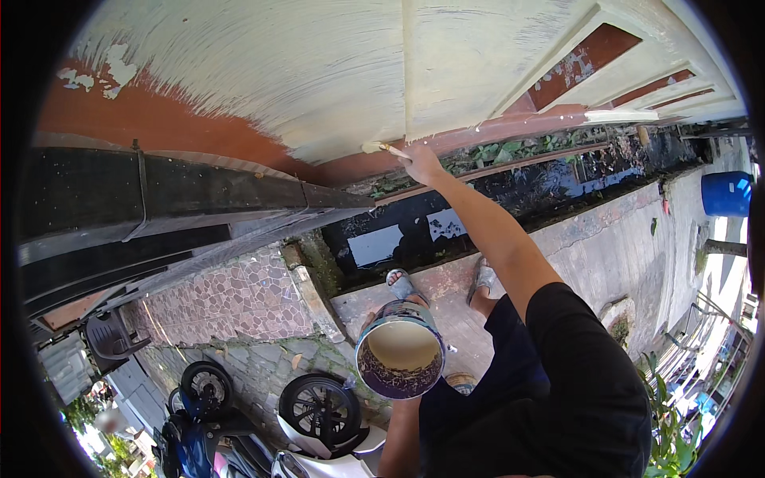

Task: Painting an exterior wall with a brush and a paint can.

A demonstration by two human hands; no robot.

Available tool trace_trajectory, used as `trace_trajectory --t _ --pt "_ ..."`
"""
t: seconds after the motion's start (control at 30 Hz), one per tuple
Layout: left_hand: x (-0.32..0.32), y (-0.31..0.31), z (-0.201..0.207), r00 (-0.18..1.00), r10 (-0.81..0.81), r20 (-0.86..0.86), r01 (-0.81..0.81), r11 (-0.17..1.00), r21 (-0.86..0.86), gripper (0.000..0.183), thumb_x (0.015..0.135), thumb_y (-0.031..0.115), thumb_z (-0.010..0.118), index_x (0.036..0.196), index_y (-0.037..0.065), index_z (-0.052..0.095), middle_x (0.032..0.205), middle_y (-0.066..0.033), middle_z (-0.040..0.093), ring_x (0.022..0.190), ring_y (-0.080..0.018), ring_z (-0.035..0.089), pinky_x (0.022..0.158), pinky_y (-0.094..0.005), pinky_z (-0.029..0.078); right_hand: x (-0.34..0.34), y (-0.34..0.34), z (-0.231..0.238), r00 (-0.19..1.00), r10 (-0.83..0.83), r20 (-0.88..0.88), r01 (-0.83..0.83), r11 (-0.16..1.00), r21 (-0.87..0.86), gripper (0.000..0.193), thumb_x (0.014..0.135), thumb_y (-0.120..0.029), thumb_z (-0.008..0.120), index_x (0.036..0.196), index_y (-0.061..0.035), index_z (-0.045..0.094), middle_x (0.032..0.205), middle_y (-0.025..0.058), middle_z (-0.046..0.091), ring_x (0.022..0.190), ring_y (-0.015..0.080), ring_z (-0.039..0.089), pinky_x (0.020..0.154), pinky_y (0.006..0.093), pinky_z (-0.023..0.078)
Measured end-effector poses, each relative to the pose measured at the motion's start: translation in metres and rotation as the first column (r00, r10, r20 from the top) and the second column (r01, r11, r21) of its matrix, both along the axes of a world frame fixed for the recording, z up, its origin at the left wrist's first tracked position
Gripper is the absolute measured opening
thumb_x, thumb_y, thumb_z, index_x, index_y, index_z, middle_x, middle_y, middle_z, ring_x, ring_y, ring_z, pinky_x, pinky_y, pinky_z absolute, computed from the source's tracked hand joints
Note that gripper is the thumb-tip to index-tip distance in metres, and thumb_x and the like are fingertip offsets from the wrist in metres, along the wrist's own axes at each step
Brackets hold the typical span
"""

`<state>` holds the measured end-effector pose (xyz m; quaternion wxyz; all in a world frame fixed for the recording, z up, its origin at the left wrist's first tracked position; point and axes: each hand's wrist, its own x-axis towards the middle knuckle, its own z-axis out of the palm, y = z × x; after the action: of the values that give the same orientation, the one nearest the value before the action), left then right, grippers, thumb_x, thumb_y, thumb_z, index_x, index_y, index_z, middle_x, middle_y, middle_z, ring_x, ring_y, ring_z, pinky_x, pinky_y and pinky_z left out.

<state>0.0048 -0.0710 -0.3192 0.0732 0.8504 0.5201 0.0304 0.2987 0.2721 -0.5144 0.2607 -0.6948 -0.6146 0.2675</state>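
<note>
My right arm is stretched out to the wall (pixel 335 72), with my right hand (pixel 423 165) closed round the handle of a paintbrush (pixel 393 150). The cream-coated bristles touch the wall low down, where cream paint meets bare reddish-brown. In front of my body my left hand (pixel 367 322) holds up a paint bucket (pixel 398 384), and most of that hand is hidden by it. Cream paint (pixel 403 344) lies inside the bucket, whose inner side is smeared with dried paint.
A drainage ditch (pixel 510 191) with dark water runs between the wall and the concrete ledge (pixel 590 239) under my sandalled feet. A black metal structure (pixel 88 187) juts out at left. Motorcycles (pixel 319 410) stand lower left; a blue barrel (pixel 725 193) is far right.
</note>
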Motion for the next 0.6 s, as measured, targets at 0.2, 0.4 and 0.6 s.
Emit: trace_trajectory --t 0.2,0.4,0.6 --pt "-0.001 0.000 0.005 1.000 -0.013 -0.024 0.013 1.000 0.007 0.073 0.097 0.029 0.076 0.159 0.008 0.044 0.154 -0.0133 0.056 0.140 -0.0305 0.058 0.118 -0.0461 0.048 0.097 -0.073 0.002 0.982 -0.185 0.034 0.186 0.982 -0.016 0.021 0.094 -0.022 0.068 0.092 -0.0039 0.077 0.083 0.0245 0.072 0.084 0.0465 0.071 0.080 0.0572 0.057" --pt "0.000 -0.005 0.007 0.998 -0.011 -0.069 0.013 0.999 0.029 0.073 0.097 0.032 0.074 0.159 0.008 0.044 0.154 -0.0134 0.056 0.140 -0.0309 0.058 0.118 -0.0463 0.048 -0.054 -0.024 -0.010 0.992 0.118 0.038 -0.121 0.990 0.070 0.018 0.091 -0.018 0.066 0.084 -0.0038 0.075 0.086 0.0251 0.073 0.085 0.0470 0.072 0.081 0.0578 0.058" --pt "-0.003 -0.012 0.010 0.993 -0.006 -0.117 0.011 0.999 0.039 0.072 0.098 0.034 0.073 0.159 0.009 0.044 0.154 -0.0135 0.056 0.140 -0.0313 0.058 0.118 -0.0465 0.048 -0.012 0.014 -0.009 0.986 0.071 0.150 -0.070 0.997 -0.014 0.019 0.093 -0.018 0.067 0.092 -0.0046 0.079 0.092 0.0253 0.075 0.091 0.0466 0.073 0.088 0.0550 0.059"
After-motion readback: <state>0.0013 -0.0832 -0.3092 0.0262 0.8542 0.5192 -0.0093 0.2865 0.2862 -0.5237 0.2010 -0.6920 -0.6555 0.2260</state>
